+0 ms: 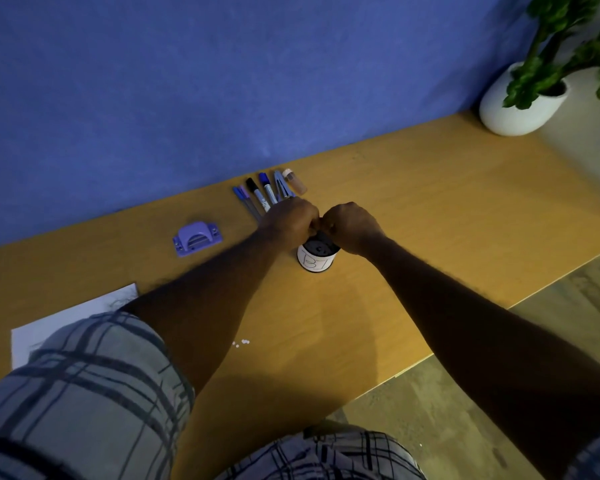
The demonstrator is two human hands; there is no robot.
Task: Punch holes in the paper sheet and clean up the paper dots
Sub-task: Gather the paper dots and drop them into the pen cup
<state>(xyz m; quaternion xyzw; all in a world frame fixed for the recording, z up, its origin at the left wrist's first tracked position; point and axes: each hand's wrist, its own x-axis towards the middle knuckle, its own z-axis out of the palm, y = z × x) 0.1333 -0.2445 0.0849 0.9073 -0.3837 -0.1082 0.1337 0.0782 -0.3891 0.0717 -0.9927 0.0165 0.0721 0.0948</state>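
Few paper dots point(242, 342) lying bodyward of the hands; left hand point(289, 220) and right hand point(352, 225) curled together, contents unseen, over labelled cup point(316, 259); punching seemingly done, cleanup unfinished

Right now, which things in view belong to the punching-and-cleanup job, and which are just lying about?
Belongs to the job: purple hole punch, paper sheet, loose paper dots, and probably the white cup below the left hand and right hand.

Just lying about: row of pens and markers, small bottle, potted plant.
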